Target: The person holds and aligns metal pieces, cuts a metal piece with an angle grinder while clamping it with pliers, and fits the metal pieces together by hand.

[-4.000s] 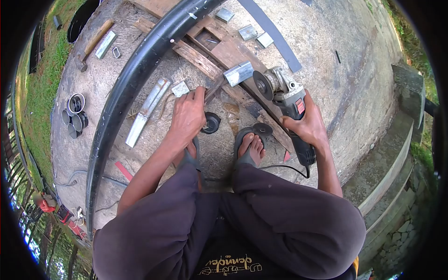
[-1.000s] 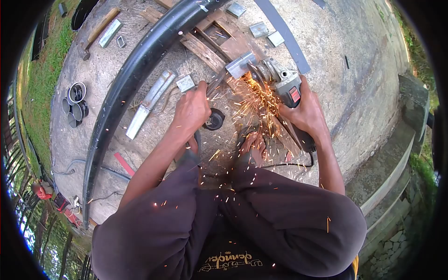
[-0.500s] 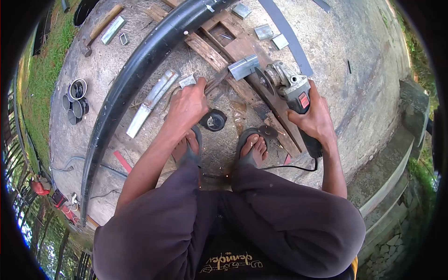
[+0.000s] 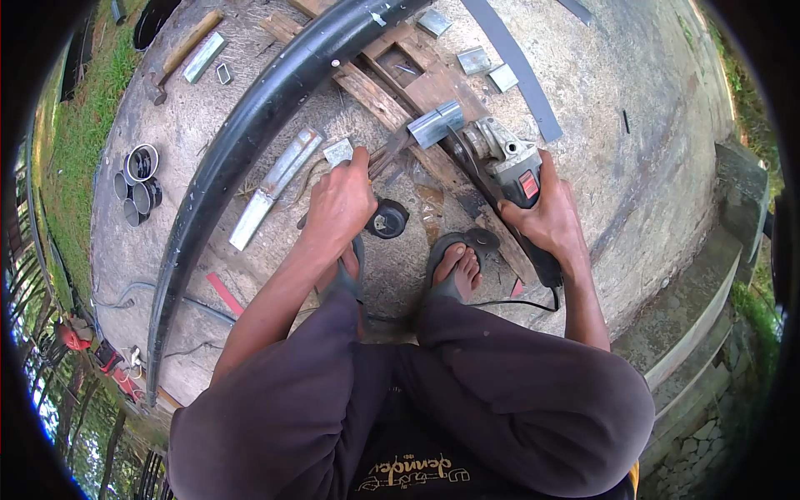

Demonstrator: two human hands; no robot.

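Observation:
My right hand is wrapped round the body of an angle grinder, whose disc stands close to the right end of a short metal tube. That tube lies across wooden boards. With my left hand, closed, I hold the handle end of a dark metal tool, perhaps tongs or pliers, which reaches to the tube's left end. Its exact shape is partly hidden. Beside my left hand are a small metal piece and a round black part. No sparks show.
A long black curved pipe arches across the left. A longer metal tube, a hammer, several round tube pieces and a grey strip lie on the concrete. A loose disc is by my foot. Concrete steps rise at right.
The sparks seen a second ago at the tube's right end are gone. My right hand and the grinder have shifted slightly; my left hand still holds the dark tool.

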